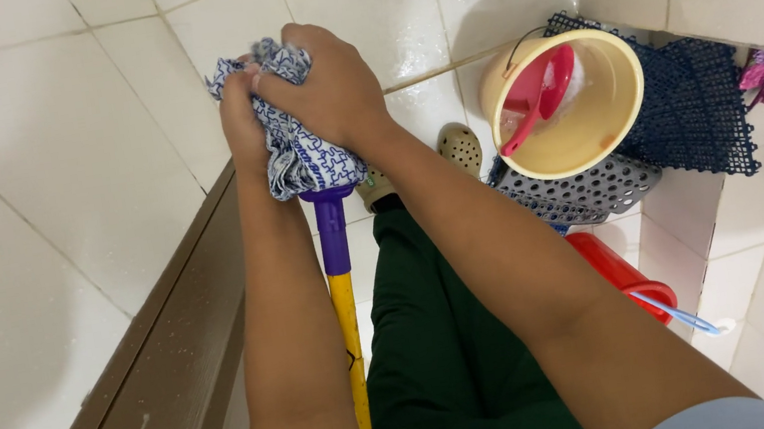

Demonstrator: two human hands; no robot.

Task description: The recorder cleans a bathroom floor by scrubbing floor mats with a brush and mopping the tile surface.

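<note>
Both hands grip the blue-and-white patterned cloth mop head (305, 155), bunched up at the top of an upturned mop. My left hand (242, 114) clasps its left side and my right hand (329, 83) wraps over its top and right side. Below the cloth a purple collar (332, 232) joins the yellow mop handle (351, 350), which runs down between my forearms, in front of my dark green trousers (444, 357).
White tiled walls surround a small wet room. A brown door frame (153, 370) runs along the left. A cream bucket (587, 103) holds water and a red dipper (537, 92), on dark blue and grey perforated mats (691, 118). A red container (617, 270) stands lower right.
</note>
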